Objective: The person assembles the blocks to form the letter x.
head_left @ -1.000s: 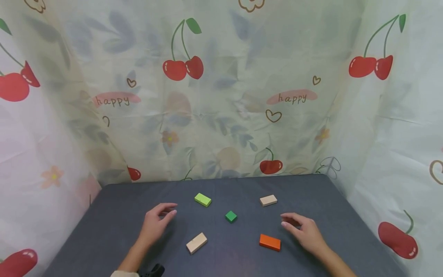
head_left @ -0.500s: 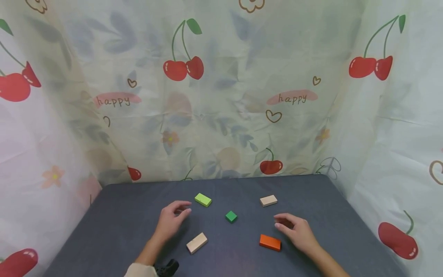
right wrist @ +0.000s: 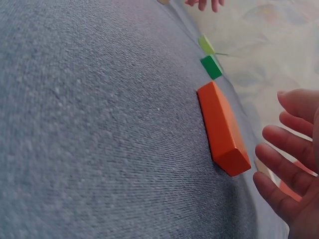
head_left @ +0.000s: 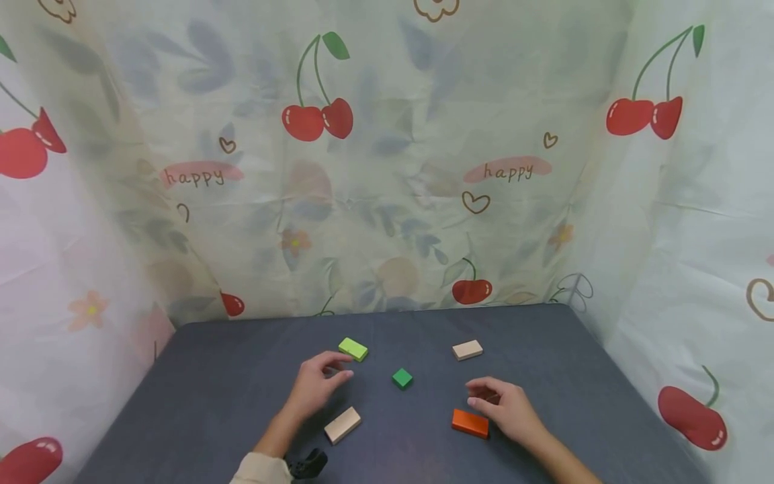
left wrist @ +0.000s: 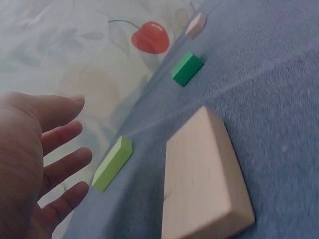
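My left hand [head_left: 317, 384] hovers over the dark cloth with loosely bent fingers and nothing in its grasp. Its fingertips overlap the lower edge of the lime green block [head_left: 353, 349] in the head view. Below that hand lies a pale wooden block [head_left: 342, 425], large in the left wrist view. The right hand [head_left: 504, 407] also hangs in the air, relaxed and holding nothing, just above and right of the orange block [head_left: 469, 423]. Between the hands sits a small dark green block [head_left: 402, 378]. A second pale wooden block [head_left: 467, 349] lies farther back on the right.
A dark blue-grey cloth covers the table [head_left: 242, 349]. Behind and at both sides hangs a pale curtain [head_left: 387, 202] printed with cherries and leaves. A black strap [head_left: 310, 464] shows by the left sleeve [head_left: 261, 469].
The left hand has moved right, closer to the lime green block. My right hand has shifted left and slightly nearer, toward the orange block. The blocks stay where they were.
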`<state>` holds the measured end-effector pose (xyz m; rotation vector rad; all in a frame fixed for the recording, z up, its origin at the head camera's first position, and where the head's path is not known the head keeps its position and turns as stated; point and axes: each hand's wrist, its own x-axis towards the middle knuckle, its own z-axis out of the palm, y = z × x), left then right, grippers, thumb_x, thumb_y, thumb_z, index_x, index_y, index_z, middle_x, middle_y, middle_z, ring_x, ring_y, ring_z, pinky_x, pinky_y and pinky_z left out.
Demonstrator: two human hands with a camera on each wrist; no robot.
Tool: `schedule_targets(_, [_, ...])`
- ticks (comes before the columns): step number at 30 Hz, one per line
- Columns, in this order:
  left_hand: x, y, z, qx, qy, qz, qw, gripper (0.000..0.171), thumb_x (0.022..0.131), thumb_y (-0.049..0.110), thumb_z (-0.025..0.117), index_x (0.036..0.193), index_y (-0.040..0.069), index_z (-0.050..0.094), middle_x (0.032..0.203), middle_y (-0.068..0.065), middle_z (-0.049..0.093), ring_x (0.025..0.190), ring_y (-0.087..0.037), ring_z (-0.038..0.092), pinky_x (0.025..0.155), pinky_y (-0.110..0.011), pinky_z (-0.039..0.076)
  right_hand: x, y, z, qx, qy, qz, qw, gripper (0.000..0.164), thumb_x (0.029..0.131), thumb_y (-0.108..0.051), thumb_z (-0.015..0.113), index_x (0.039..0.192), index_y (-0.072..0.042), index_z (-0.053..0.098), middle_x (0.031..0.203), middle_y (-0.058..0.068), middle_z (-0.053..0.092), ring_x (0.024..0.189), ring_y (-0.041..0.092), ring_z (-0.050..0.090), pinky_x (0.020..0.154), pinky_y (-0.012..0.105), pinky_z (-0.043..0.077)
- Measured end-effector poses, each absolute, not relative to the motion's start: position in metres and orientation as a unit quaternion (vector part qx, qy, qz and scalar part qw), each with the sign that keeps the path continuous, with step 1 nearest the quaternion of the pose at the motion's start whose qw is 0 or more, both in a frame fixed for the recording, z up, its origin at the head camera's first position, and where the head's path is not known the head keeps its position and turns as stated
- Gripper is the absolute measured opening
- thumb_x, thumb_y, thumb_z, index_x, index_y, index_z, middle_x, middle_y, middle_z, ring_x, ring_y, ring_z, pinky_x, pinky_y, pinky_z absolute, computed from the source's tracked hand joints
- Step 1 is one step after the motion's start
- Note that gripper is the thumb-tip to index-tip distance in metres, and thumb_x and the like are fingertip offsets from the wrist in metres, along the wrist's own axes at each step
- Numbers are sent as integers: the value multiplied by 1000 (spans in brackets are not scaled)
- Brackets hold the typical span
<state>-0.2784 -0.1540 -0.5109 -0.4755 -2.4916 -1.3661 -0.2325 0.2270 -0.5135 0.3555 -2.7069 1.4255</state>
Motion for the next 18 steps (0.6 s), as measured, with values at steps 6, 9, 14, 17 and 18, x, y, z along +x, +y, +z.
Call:
schedule_targets(6, [-281,-144,-512,-186,-852,-474,123,25,83,14,78,108,13,73,102,-7,70,90,-25,66,80,-45,50,-232,224,-515,111,-881,460,4,25,87,-17,75,110,-7,70,96,-2,69,80,12,64,71,24,51])
schedule_targets(9, [-282,-138,-513,-191,-850,-477,120,28,84,17,78,110,11,72,104,-4,70,92,-25,66,81,-46,50,-231,225,-516,123,-882,454,-2,27,86,-20,76,110,-8,70,95,-2,69,80,12,62,70,25,51])
schedule_targets(14, [-281,-130,-515,-191,-848,-484,99,33,87,22,75,116,10,70,111,-2,68,98,-26,65,85,-47,48,-230,225,-518,150,-880,451,-15,32,84,-25,77,110,-8,70,97,0,68,80,12,58,68,26,49])
schedule_targets(17, [-281,-127,-516,-192,-847,-489,86,35,88,24,74,119,9,69,114,-3,67,101,-28,63,86,-47,48,-230,225,-520,164,-877,451,-24,35,83,-28,78,111,-8,70,98,1,67,81,12,58,69,27,48])
schedule_targets(18, [-282,-126,-516,-191,-847,-490,83,35,88,25,73,120,9,69,115,-3,66,101,-28,63,85,-47,49,-231,225,-521,166,-877,450,-26,35,83,-28,78,111,-9,70,98,1,66,82,12,58,69,27,48])
